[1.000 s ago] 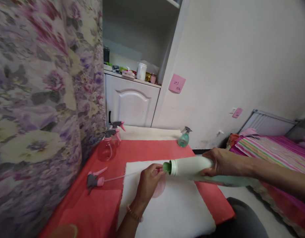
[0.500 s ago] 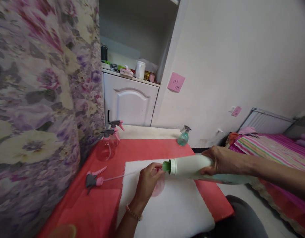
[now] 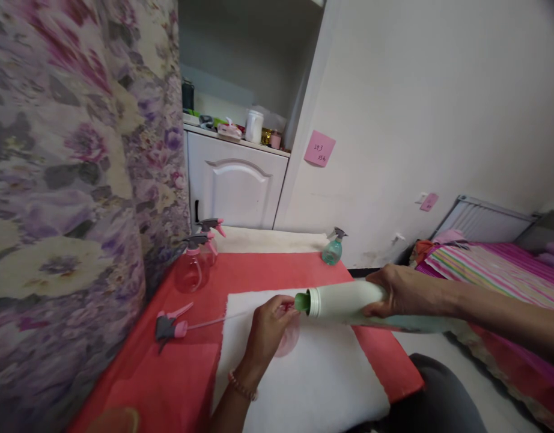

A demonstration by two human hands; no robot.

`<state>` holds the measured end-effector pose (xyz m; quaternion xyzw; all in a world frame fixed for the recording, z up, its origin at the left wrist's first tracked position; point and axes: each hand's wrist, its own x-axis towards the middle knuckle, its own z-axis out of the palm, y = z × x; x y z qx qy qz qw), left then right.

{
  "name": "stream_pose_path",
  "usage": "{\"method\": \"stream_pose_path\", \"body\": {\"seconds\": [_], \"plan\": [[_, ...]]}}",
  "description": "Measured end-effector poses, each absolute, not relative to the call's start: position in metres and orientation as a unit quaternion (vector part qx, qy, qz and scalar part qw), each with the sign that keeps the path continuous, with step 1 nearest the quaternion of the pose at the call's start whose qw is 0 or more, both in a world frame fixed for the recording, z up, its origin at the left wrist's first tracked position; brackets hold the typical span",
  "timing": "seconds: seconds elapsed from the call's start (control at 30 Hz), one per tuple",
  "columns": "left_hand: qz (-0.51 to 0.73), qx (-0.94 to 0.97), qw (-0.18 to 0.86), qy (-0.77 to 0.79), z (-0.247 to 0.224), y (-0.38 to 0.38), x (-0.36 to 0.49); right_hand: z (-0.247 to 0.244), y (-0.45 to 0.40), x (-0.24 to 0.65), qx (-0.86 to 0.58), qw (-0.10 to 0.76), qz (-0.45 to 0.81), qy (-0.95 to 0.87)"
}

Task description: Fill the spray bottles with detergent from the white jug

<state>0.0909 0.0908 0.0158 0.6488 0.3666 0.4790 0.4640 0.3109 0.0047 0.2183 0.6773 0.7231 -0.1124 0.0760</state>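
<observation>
My left hand [image 3: 268, 328] is closed around the neck of a clear pink spray bottle [image 3: 288, 341], which stands on a white cloth [image 3: 322, 379]. In my right hand [image 3: 392, 291] is a large pale green bottle [image 3: 344, 300], tipped nearly level with its mouth to the left. A green spout [image 3: 303, 302] sticks out of that mouth, right at the top of the spray bottle. Whether liquid is flowing I cannot tell. To the left lies a grey and pink spray head [image 3: 169, 329], its long tube reaching onto the cloth.
Pink spray bottles [image 3: 190, 270] with grey heads stand at the back left of the red table [image 3: 268, 267]. A green spray bottle [image 3: 332, 251] stands at the back right. A floral curtain [image 3: 79, 180] hangs on the left, and a bed [image 3: 484, 264] is at the right.
</observation>
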Motion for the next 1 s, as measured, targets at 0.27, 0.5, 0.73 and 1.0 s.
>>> {"method": "stream_pose_path", "body": {"seconds": [0.27,0.5,0.73,1.0], "plan": [[0.482,0.647,0.467,0.362,0.0159,0.0916,0.0911,0.2181,0.0057,0.3132,0.673,0.07,-0.121,0.727],[0.485,0.646,0.465,0.362,0.0183,0.0901,0.0908,0.2159,0.008,0.3168,0.667,0.075,-0.098,0.735],[0.489,0.642,0.464,0.365,0.0204,0.0893,0.0909,0.2163,0.0065,0.3165,0.669,0.075,-0.103,0.732],[0.487,0.641,0.466,0.366,0.021,0.0893,0.0913,0.2161,0.0079,0.3164,0.67,0.074,-0.103,0.732]]}}
